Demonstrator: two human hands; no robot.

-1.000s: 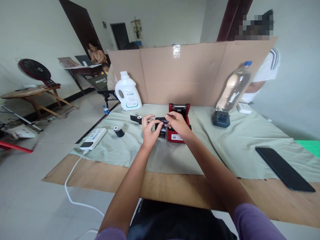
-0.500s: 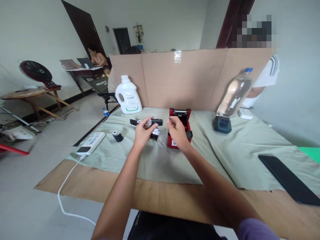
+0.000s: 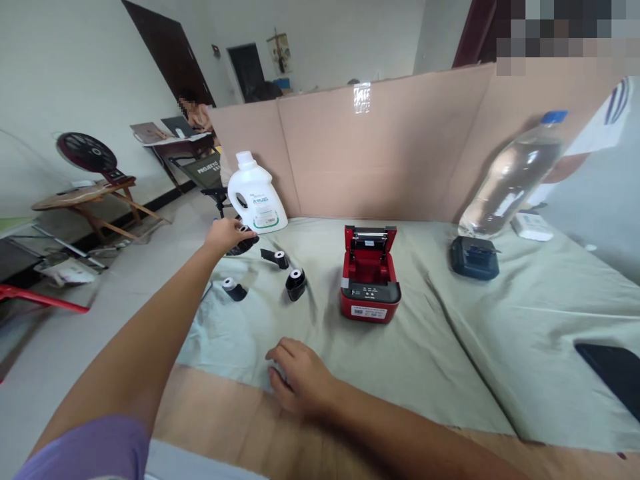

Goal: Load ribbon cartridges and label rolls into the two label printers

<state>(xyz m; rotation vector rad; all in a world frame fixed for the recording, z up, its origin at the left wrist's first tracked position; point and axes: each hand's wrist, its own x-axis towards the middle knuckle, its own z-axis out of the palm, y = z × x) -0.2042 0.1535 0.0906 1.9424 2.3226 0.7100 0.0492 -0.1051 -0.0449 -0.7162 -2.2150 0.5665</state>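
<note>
Leftmost, the left hand (image 3: 226, 235) is stretched out to the far left of the cloth (image 3: 450, 333), its fingers curled round a black roll (image 3: 244, 241) at the foot of the white jug (image 3: 256, 198); the grip covers part of the roll, and whether the roll touches the cloth cannot be told. Near that hand, three more rolls lie on the cloth: one small roll (image 3: 234, 289) closest to the left edge, a second (image 3: 277, 257) further back, a third (image 3: 296, 283) standing just right of them, all apart from one another. Nearer the viewer, the right hand (image 3: 300, 377) rests palm down at the near edge of the cloth, fingers loosely bent and spread; nothing can be seen in its grasp. Right of the rolls, the red printer (image 3: 371, 283) sits with its lid raised and its bay open. Further right, a dark device (image 3: 473, 257) sits below a clear bottle (image 3: 512, 180) leaning against the cardboard screen (image 3: 400, 153). At the far right edge, a black phone (image 3: 613, 370) lies flat on the cloth.
</note>
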